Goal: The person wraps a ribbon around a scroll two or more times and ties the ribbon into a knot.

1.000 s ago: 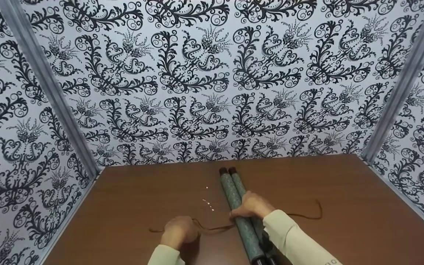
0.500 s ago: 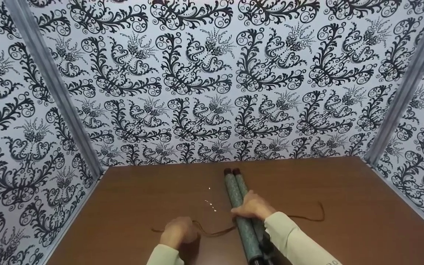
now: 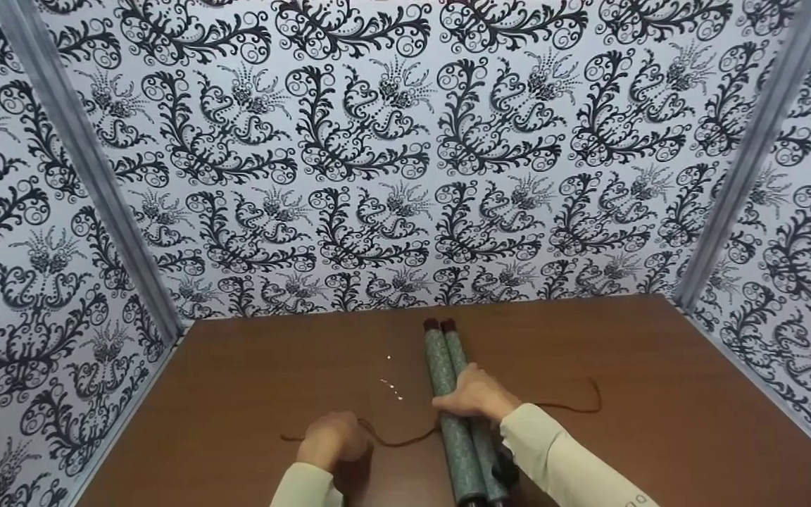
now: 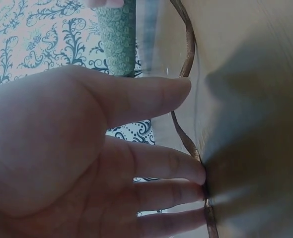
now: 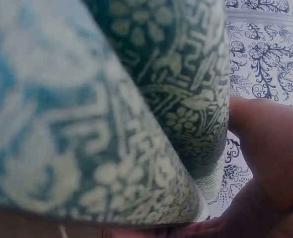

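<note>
Green rolls: I see two long cylinders side by side, a left green roll with a pale pattern (image 3: 441, 362) and a right green roll with the same pattern (image 3: 486, 454), running near to far with dark-red far ends and dark near ends; fabric or paper, I cannot tell which.
Right hand: I watch the right hand (image 3: 479, 394) grip both rolls around their middle, its thumb reaching across to the left roll.
Left hand: I have the left hand (image 3: 335, 436) well apart from the rolls, on their left; its fingers are fairly straight, thumb spread away from them, fingertips touching the cord.
Cord: a thin brown flat cord (image 3: 402, 444) passes the left hand and reaches the left roll's edge, goes out of my sight, and shows again right of the right hand, ending in a bend.
Table: all this lies on a brown wood-toned tabletop (image 3: 236, 366); small white specks (image 3: 391, 386) show left of the rolls.
Sleeves: I see a pale cream cuff (image 3: 536, 440) at the right wrist.
Far side: a white wall with black scrollwork (image 3: 377, 141).
</note>
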Demonstrator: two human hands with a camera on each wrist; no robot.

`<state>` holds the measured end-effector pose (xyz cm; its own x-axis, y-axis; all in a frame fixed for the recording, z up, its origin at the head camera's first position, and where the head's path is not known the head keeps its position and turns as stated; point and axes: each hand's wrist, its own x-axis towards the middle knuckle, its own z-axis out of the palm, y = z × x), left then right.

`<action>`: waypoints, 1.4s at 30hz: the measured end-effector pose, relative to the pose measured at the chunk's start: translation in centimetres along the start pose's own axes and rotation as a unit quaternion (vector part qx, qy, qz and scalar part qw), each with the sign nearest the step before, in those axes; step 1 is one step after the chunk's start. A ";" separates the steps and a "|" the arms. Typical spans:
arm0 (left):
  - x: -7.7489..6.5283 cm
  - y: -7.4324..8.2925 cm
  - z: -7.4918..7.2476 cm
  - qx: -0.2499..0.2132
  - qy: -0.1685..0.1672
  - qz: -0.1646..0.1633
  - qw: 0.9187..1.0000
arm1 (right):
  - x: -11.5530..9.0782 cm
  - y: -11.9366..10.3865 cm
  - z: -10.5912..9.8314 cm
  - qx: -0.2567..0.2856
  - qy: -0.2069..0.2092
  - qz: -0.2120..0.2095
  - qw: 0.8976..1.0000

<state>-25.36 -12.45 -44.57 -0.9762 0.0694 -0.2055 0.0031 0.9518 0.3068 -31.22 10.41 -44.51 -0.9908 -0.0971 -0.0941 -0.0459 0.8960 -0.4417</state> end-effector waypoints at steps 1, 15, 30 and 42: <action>0.0 -0.1 0.0 0.001 0.002 0.000 1.000 | -0.1 0.0 0.1 0.001 -0.001 0.001 1.000; 0.4 -0.5 0.2 -0.022 -0.011 0.001 1.000 | -1.1 0.1 1.5 0.010 -0.011 0.002 1.000; 0.4 -0.8 0.1 -0.014 -0.017 0.017 1.000 | -1.5 0.4 1.9 0.005 -0.029 -0.006 1.000; 0.7 -0.9 0.4 0.007 0.071 0.008 0.997 | -1.8 2.2 -0.6 0.047 -0.021 -0.024 0.998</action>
<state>-26.00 -13.12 -45.36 -0.9969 0.0429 -0.0661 0.0215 0.9550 0.2958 -29.66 12.85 -44.79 -0.9815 -0.1593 -0.1063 -0.0799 0.8450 -0.5288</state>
